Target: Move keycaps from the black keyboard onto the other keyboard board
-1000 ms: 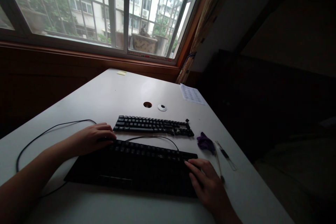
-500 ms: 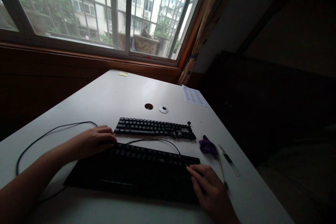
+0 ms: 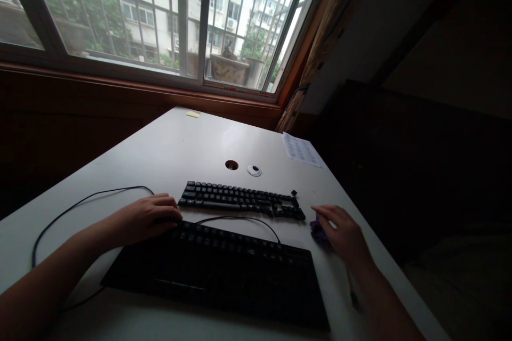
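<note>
Black keyboard (image 3: 224, 282) extends right of left hand (image 3: 156, 216), fingers curled over far corner, grip unclear. Work looks partway: back rows (image 3: 224, 243) capped, many keycaps (image 3: 236, 198) loose between hands. Right hand (image 3: 342, 230) pinched narrow by purple cloth (image 3: 318, 231), contents indiscernible.

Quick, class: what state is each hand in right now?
Left hand: curled at the far-left corner of the black keyboard; firmness cannot be told.
Right hand: half-closed at the purple cloth; whether holding anything cannot be told.
</note>
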`<state>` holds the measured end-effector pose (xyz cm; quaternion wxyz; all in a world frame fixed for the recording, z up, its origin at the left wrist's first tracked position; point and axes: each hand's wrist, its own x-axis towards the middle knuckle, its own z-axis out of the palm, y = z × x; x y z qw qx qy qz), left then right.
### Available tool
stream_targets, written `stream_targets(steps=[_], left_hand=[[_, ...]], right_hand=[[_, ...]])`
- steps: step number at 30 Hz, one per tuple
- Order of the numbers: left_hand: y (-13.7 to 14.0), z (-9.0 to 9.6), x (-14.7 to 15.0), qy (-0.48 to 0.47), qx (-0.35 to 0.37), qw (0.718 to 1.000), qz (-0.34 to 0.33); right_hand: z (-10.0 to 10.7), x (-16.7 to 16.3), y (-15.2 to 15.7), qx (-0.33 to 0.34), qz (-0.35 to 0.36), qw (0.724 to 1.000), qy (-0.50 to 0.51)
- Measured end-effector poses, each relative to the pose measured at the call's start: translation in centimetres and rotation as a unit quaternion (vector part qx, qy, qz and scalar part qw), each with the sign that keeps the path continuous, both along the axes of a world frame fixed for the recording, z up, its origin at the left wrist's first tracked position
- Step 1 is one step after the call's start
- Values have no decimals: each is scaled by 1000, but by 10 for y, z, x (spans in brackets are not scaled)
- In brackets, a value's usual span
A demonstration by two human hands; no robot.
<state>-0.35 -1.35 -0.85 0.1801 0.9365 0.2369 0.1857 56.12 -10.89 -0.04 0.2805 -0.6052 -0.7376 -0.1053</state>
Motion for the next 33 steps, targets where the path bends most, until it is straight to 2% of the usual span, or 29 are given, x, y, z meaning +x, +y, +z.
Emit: stream_targets(steps=[2,6,12,17,23,33], left_hand=[[0,0,0,-5,-2,1000,3],[-1,3,1,-16,-7,1000,3],[-2,5,2,-16,-9,1000,1],[0,1,0,-7,-13,1000,3],[1,-2,-1,-17,-8,1000,-2],[3,-4,-3,3,-21,1000,2]], right_hand=[[-2,16,29,-43,-7,999,-18],[-9,35,76,-87,-1,996,-34],[-15,35,109,-140,30,989,-41],[-19,34,117,-169,43,984,-33],[-21,36,119,-170,27,985,-9],[-11,38,95,-123,6,990,71]])
